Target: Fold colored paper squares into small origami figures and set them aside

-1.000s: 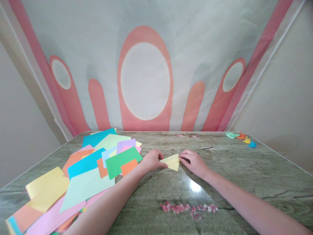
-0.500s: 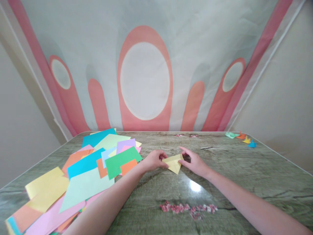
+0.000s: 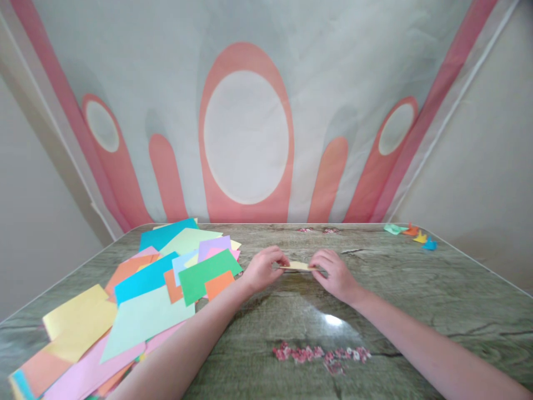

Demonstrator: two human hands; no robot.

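A piece of folded pale yellow paper (image 3: 298, 266) is stretched between my two hands, seen nearly edge-on as a thin strip. My left hand (image 3: 266, 268) pinches its left end between thumb and fingers. At the right end, my right hand (image 3: 333, 273) grips it the same way, fingers curled over the top. The fingertips hide both ends of the paper, and its lower point does not show from this angle.
Loose coloured sheets (image 3: 145, 319) are heaped over the table's left side, partly under my left forearm. Several small folded paper pieces (image 3: 420, 238) lie at the far right edge. Pink flower prints (image 3: 300, 352) mark the wood-patterned tabletop (image 3: 250, 355). A printed backdrop (image 3: 308, 83) rises behind.
The yellow paper has tipped from showing its broad triangular face to nearly edge-on. My right hand's raised finger has come down, and both hands now grip the ends.
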